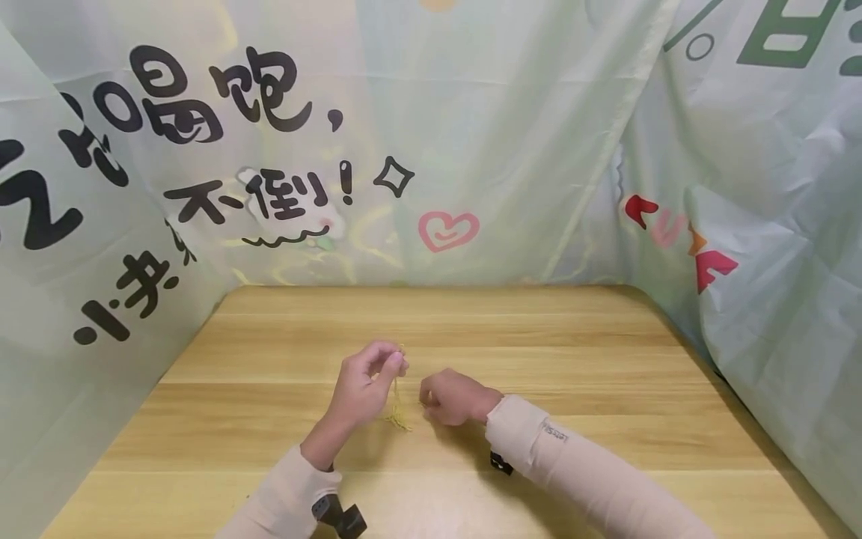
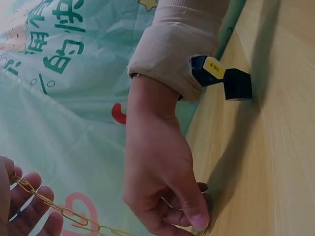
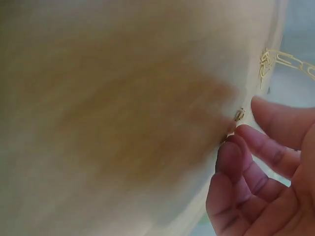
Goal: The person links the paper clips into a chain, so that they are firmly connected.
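My left hand (image 1: 360, 389) pinches the upper end of a gold paper clip chain (image 1: 396, 397) above the table. The lower end gathers in a small tangle near the tabletop. Linked clips (image 2: 64, 211) run down from the left fingers (image 2: 37, 204) in the left wrist view. To the right, my right hand (image 1: 458, 397) is low over the table, fingers curled. A small gold paper clip (image 3: 239, 115) shows between its thumb and index fingertip in the right wrist view, partly hidden. The chain's tangle (image 3: 266, 61) lies just beyond the thumb in that view.
The wooden table (image 1: 539, 337) has printed fabric (image 1: 512, 150) hanging behind it and on both sides. A black camera (image 1: 340, 516) is strapped at the left wrist and another (image 1: 500, 463) under the right cuff.
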The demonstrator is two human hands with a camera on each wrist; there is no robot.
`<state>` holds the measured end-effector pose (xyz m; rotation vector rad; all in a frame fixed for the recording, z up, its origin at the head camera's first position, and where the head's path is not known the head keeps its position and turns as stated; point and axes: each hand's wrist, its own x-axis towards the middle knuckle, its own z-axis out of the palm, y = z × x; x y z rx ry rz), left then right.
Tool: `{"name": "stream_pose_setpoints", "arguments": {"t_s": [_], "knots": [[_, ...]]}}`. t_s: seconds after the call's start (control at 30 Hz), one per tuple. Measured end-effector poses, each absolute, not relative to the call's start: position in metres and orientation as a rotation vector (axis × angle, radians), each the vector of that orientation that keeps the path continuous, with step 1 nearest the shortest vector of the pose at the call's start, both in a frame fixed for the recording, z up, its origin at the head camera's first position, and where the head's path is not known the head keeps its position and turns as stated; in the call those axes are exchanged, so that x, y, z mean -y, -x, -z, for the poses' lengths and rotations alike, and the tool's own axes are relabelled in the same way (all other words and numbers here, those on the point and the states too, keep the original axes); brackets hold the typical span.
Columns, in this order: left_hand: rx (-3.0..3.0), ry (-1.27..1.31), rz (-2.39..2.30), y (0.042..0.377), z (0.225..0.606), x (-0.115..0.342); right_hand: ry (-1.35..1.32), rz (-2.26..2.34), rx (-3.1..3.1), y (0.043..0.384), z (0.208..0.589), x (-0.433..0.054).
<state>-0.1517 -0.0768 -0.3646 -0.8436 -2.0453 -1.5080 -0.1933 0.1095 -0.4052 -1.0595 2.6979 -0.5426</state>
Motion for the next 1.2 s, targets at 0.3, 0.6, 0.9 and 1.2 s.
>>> {"name": "stream_pose_setpoints", "arguments": {"t_s": [0.3, 0.6, 0.9, 1.2], "knots": [[2.053, 0.853, 1.502, 0.137, 0.339, 0.073, 1.021, 0.462, -2.723, 0.192, 0.402, -0.103], [2.047, 0.865, 1.529, 0.139, 0.339, 0.071, 0.796, 0.333, -2.676, 0.183, 0.395, -0.1], [2.055, 0.864, 1.534, 0.14, 0.341, 0.069, 0.69, 0.248, -2.686, 0.18, 0.394, -0.098], [2.034, 0.885, 1.514, 0.138, 0.343, 0.071, 0.784, 0.327, -2.724, 0.183, 0.4, -0.095]]}}
